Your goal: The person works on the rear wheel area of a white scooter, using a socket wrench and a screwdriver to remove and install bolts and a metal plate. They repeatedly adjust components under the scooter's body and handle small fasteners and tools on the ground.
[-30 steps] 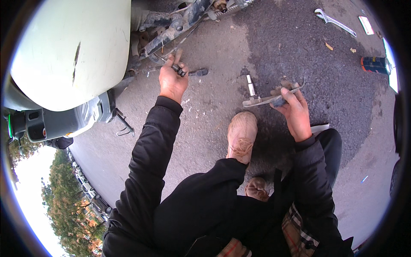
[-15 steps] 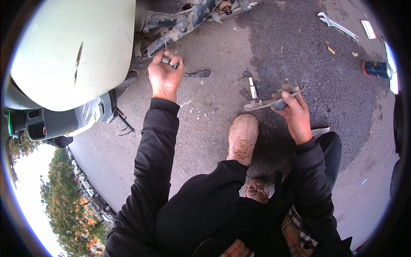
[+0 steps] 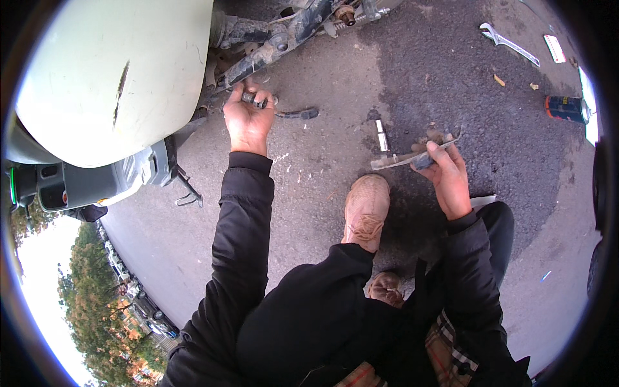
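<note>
My left hand [image 3: 248, 124] is palm up under the grimy metal frame [image 3: 278, 44] of a pale scooter [image 3: 116, 71]. Its curled fingers grip a small, dark, cylindrical metal part [image 3: 256, 100], partly hidden by them. Off to the right, my right hand [image 3: 450, 184] pinches a long, thin, dirty metal bracket [image 3: 396, 160] with a dark block on it, held above the ground near my shoe. A shiny metal socket [image 3: 381, 134] lies on the asphalt just beyond the bracket's left end.
An adjustable wrench [image 3: 509, 44] and a white-and-red packet [image 3: 554, 48] lie at the far right, above a dark spray can [image 3: 566, 109] on its side. A black lever-like piece [image 3: 302, 113] rests beside my left hand. My shoe [image 3: 366, 206] stands between both arms.
Both hands keep their holds, with only slight shifts. The metal part in my left fingers has turned a little, and the whole view has moved slightly.
</note>
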The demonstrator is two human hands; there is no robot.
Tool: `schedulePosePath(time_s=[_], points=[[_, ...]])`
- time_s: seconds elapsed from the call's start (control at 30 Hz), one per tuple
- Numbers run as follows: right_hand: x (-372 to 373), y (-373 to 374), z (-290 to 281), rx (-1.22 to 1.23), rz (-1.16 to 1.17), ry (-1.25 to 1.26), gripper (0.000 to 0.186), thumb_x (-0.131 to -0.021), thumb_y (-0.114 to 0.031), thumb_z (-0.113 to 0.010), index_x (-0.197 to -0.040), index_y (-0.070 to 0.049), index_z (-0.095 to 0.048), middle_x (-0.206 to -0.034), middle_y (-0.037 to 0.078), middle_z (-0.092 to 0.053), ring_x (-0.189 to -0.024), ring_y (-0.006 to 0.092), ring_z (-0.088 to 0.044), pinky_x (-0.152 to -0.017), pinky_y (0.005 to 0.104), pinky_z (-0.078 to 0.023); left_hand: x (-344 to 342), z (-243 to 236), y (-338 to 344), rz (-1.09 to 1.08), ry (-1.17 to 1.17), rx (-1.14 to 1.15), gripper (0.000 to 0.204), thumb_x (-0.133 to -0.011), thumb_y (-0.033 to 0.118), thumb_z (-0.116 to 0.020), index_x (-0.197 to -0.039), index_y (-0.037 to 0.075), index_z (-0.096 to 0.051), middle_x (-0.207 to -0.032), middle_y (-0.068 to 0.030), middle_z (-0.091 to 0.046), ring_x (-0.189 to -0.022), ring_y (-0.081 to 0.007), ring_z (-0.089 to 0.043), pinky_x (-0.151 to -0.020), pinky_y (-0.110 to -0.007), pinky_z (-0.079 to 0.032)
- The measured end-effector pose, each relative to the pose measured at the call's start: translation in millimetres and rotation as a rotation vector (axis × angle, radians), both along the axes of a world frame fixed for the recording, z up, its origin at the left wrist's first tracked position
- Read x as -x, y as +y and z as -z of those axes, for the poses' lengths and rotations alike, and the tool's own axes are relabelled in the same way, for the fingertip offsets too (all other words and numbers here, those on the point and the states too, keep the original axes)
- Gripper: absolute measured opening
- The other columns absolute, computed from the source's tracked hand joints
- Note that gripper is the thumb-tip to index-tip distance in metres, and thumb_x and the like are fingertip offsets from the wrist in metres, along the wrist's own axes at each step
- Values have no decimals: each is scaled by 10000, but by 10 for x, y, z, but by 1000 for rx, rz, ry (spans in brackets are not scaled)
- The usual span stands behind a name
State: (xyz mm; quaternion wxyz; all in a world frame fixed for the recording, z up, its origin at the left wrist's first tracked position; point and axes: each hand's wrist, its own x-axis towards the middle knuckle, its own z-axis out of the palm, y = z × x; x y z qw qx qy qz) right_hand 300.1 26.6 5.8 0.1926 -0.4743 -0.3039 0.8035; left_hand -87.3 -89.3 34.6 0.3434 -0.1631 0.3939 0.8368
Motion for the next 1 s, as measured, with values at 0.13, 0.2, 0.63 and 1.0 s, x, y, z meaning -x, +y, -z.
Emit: schedulePosePath(time_s=[0.13,0.2,0.63,1.0], points=[[-15,3,7,-5,-12,15,424,-1044,-243,-618,-1404,-33,-539,-1238,134,-676,-1122,240,-683,-971,434,-559,44,-4,71,-8,-17,-52,137,-1065,140,-477,-995,39,-537,-844,-59,-508,-732,-172,-429,-669,-317,-405],[-19,8,7,-5,-20,-9,413,-1043,-238,-619,-1395,-35,-544,-1228,125,-676,-1120,242,-681,-966,438,-560,28,-2,75,17,-1,-38,163,-1062,162,-468,-944,62,-519,-829,-59,-500,-723,-178,-399,-664,-315,-389],[10,-41,-54,24,-18,-6,306,-1038,-202,-610,-1312,-67,-580,-1186,92,-685,-1069,213,-678,-935,447,-564,231,132,262,-152,-106,-182,171,-1025,95,-431,-994,38,-590,-909,-70,-632,-739,-185,-524,-653,-311,-472],[-11,-49,-42,27,-52,25,349,-1024,-219,-649,-1327,-63,-576,-1178,102,-664,-1119,225,-664,-949,447,-556,64,197,215,-54,-133,-239,131,-1015,133,-534,-954,37,-599,-914,-55,-664,-760,-167,-527,-550,-267,-398]])
